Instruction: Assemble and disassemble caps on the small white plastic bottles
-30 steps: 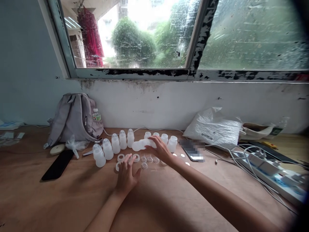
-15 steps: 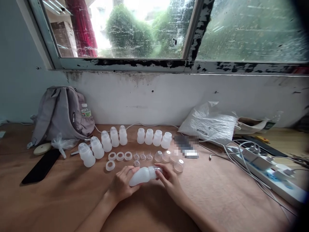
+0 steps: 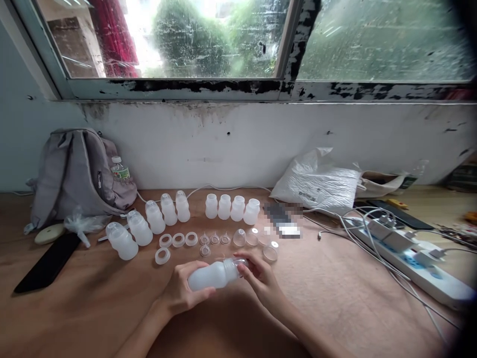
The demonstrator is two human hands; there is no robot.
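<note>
My left hand [image 3: 179, 293] grips the body of a white translucent bottle [image 3: 208, 276], held on its side just above the wooden table [image 3: 93, 308]. My right hand [image 3: 261, 281] pinches the bottle's clear cap end. Beyond the hands lie white rings [image 3: 178, 240], small clear teats [image 3: 214, 239] and clear caps [image 3: 270, 251]. Behind those stand two groups of bottles: capped ones at the left [image 3: 154, 217], open ones in the middle [image 3: 231, 207].
A grey backpack [image 3: 74, 171] with a water bottle leans on the wall at left. A black phone [image 3: 46, 263] lies near the left edge. A white plastic bag [image 3: 316, 181], a second phone [image 3: 283, 221], and a power strip [image 3: 413, 261] with cables fill the right side.
A second ago my right hand took a bottle from the back row while my left rested on the table. Both hands now hold it nearer to me. The camera tilted down slightly.
</note>
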